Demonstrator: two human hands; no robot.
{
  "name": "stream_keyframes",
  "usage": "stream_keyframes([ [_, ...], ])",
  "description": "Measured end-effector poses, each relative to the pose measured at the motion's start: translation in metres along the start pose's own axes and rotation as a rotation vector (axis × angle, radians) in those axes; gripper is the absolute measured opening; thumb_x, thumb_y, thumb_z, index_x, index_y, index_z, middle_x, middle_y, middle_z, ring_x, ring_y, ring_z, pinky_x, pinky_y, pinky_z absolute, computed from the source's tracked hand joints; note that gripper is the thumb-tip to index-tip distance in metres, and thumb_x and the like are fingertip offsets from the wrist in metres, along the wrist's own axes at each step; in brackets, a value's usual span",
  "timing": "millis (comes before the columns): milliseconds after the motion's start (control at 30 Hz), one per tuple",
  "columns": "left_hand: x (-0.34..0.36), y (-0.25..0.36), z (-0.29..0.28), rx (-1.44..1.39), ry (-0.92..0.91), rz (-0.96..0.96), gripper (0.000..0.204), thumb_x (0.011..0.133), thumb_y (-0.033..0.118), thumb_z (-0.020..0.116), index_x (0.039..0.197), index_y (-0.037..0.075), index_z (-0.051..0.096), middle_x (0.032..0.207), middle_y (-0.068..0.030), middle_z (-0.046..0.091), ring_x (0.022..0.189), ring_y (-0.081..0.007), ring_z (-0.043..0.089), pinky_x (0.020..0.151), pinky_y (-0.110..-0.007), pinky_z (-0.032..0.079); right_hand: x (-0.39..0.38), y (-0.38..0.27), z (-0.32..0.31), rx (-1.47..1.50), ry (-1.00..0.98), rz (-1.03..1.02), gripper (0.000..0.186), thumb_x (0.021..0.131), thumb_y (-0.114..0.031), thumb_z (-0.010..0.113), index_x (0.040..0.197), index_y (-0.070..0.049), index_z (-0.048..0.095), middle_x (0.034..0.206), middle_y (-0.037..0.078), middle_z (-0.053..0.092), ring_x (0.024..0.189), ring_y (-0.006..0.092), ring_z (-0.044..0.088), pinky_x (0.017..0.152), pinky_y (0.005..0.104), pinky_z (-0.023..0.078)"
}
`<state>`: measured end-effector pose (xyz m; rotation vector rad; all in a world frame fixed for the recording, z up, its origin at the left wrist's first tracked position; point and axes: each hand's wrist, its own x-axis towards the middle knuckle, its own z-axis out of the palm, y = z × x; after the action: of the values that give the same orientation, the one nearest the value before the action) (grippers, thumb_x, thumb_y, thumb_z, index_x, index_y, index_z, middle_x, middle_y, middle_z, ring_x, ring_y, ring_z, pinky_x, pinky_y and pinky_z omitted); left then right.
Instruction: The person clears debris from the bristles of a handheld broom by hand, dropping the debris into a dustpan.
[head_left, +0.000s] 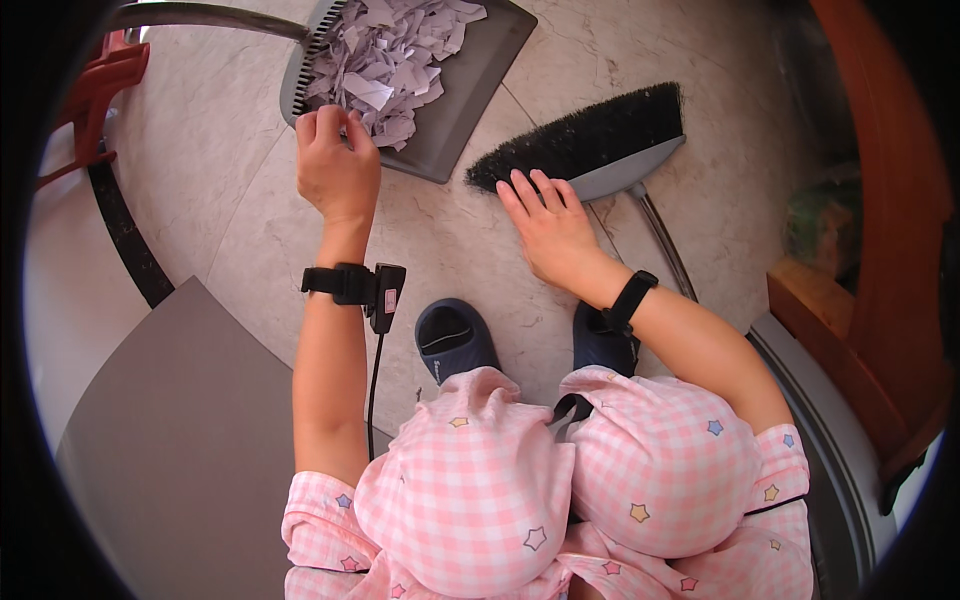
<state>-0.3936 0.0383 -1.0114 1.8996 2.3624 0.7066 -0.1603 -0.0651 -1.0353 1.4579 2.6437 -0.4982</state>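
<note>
A grey dustpan [462, 128] lies on the floor at the far left, heaped with torn white paper scraps [395, 68]. Over its near left corner is my left hand [338, 165], fingers curled down and closed; what they hold, if anything, is hidden behind them. Right of the dustpan rests a broom [590, 140] with black bristles, a grey head and a metal handle running back toward me. My right hand [550, 225] is at the near left end of the broom head, fingers stretched and apart, not wrapped round it.
Pale tiled floor [240, 210] lies around these things. A red plastic object [100, 90] stands at the far left, a grey panel [200, 430] at the near left. Brown wooden furniture [890, 200] bounds the right side. My feet in dark slippers [455, 338] are between my arms.
</note>
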Motion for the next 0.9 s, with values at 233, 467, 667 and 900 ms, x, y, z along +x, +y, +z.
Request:
stream_keyframes([
  [233,-0.029,0.000,0.002,0.203,0.020,0.153,0.036,0.075,0.021,0.068,0.111,0.023,0.060,0.108,-0.0034,0.048,0.095,-0.0241,0.047,0.083,-0.045,0.032,0.012,-0.007,-0.001,0.007,0.004,-0.012,0.062,0.079,-0.013,0.055,0.138,-0.003,0.038,0.141,0.014,0.039,0.130,0.0303,0.034,0.108,0.0415,0.022],
  [467,-0.069,0.016,0.021,0.015,-0.112,0.271,0.017,0.074,0.017,0.068,0.090,0.019,0.064,0.094,0.0031,0.054,0.091,-0.0225,0.047,0.079,-0.042,0.028,0.012,-0.006,0.009,0.003,0.015,-0.017,0.063,0.079,-0.015,0.056,0.138,-0.002,0.038,0.140,0.014,0.040,0.129,0.0298,0.035,0.107,0.0417,0.023],
  [667,-0.085,0.021,0.042,-0.012,-0.246,0.318,0.009,0.075,0.019,0.071,0.083,0.019,0.067,0.083,0.0048,0.058,0.086,-0.0207,0.052,0.072,-0.037,0.034,0.010,0.002,0.016,0.011,0.022,-0.012,0.063,0.079,-0.014,0.055,0.138,-0.002,0.038,0.139,0.014,0.040,0.128,0.0297,0.035,0.107,0.0414,0.024],
  [900,-0.087,0.029,0.044,0.028,-0.323,0.405,0.008,0.074,0.019,0.071,0.080,0.016,0.067,0.082,0.0040,0.059,0.087,-0.0211,0.052,0.075,-0.037,0.034,0.000,0.009,0.017,-0.016,0.020,-0.017,0.062,0.080,-0.015,0.055,0.138,-0.002,0.039,0.139,0.014,0.040,0.128,0.0299,0.035,0.106,0.0415,0.024],
])
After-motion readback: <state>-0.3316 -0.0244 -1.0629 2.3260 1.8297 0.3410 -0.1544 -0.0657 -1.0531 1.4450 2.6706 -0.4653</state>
